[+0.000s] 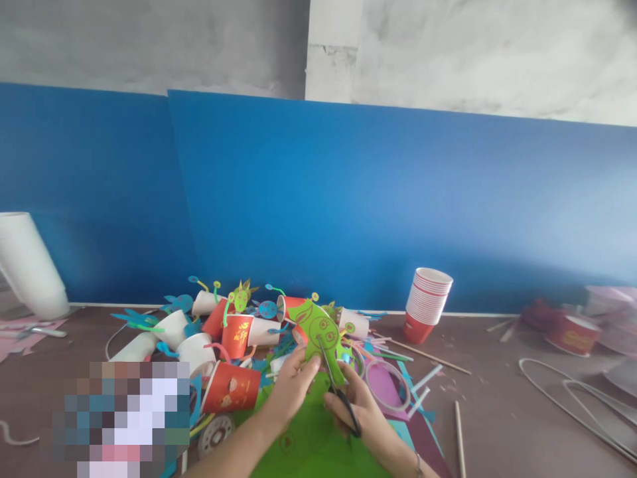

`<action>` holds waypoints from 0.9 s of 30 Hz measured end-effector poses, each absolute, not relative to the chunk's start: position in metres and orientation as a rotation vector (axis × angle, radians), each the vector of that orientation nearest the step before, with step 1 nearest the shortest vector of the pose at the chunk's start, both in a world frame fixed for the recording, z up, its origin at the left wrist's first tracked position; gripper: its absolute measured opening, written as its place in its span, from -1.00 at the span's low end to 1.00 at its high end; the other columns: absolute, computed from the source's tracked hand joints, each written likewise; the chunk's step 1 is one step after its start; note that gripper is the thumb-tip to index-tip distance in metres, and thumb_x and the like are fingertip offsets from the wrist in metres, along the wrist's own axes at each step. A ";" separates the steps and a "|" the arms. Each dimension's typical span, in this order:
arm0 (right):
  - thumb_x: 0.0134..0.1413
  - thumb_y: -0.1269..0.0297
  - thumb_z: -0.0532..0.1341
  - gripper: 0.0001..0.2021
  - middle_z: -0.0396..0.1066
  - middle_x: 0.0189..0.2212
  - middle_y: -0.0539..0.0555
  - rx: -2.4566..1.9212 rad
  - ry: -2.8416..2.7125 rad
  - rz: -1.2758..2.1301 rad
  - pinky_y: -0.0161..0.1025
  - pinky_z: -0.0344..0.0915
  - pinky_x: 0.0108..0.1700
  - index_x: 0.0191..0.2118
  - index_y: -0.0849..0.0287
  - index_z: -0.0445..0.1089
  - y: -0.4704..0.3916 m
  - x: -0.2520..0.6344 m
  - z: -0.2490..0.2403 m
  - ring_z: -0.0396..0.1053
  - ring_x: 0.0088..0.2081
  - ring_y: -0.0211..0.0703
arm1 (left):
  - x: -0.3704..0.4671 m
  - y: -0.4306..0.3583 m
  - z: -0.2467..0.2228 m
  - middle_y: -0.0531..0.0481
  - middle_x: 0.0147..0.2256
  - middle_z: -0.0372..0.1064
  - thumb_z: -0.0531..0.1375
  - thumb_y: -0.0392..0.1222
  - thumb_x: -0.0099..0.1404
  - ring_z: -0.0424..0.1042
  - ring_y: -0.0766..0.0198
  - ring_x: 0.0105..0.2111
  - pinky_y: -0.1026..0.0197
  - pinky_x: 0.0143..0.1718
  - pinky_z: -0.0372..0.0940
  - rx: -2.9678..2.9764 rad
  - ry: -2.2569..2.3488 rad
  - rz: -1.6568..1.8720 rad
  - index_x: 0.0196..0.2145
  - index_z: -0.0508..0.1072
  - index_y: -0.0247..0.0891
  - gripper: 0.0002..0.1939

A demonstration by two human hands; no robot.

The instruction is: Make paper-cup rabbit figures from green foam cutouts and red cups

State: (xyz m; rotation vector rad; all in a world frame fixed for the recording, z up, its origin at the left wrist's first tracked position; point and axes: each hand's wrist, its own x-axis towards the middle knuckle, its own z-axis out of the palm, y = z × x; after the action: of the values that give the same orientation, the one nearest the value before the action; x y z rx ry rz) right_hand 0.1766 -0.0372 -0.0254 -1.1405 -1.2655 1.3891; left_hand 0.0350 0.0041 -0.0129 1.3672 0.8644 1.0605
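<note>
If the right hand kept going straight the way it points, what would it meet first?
Probably the green paper with the drawn face, held in the left hand: the scissors in the right hand already overlap it. Depth beyond is unclear.

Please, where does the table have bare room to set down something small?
The table is bare between the lower wooden stick and the white cable, and just right of the cup stack. It is crowded left of the left hand, with paper cups, and beside the right hand, with straws.
</note>
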 end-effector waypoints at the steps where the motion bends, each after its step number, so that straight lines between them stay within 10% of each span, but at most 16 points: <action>1: -0.26 -0.18 0.36 -0.12 0.16 -0.74 -0.25 -1.147 -1.260 1.392 -0.46 0.01 -0.74 0.07 0.23 -0.01 -0.037 0.176 -0.026 0.07 -0.75 -0.41 | 0.035 0.004 -0.013 0.11 -0.49 0.24 0.15 0.15 0.16 0.00 0.44 -0.63 0.31 -0.60 -0.08 1.378 0.855 1.063 -0.18 0.42 -0.30 -0.54; 24: -0.15 -0.02 0.35 -0.30 0.12 -0.74 -0.27 -1.218 -1.317 1.362 -0.47 -0.07 -0.74 0.01 0.24 0.05 -0.039 0.180 -0.023 0.00 -0.76 -0.45 | 0.022 0.012 0.000 -0.04 -0.19 0.28 0.24 0.08 0.08 0.12 0.50 -0.60 0.32 -0.59 -0.02 1.421 0.807 0.964 -0.47 0.45 -0.33 -0.65; 27: -0.17 0.00 0.36 -0.30 0.15 -0.73 -0.26 -1.229 -1.266 1.353 -0.47 -0.04 -0.74 0.02 0.23 0.06 -0.039 0.179 -0.024 0.02 -0.75 -0.44 | 0.024 0.011 -0.004 0.03 -0.38 0.29 0.23 0.15 0.07 0.09 0.46 -0.61 0.31 -0.58 -0.04 1.376 0.818 0.963 -0.44 0.43 -0.32 -0.60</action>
State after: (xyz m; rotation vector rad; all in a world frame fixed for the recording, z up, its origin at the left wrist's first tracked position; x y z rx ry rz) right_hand 0.1790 -0.0385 -0.0239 -1.2292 -1.2662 1.3533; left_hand 0.0245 0.0112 -0.0043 1.3755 0.8185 0.9632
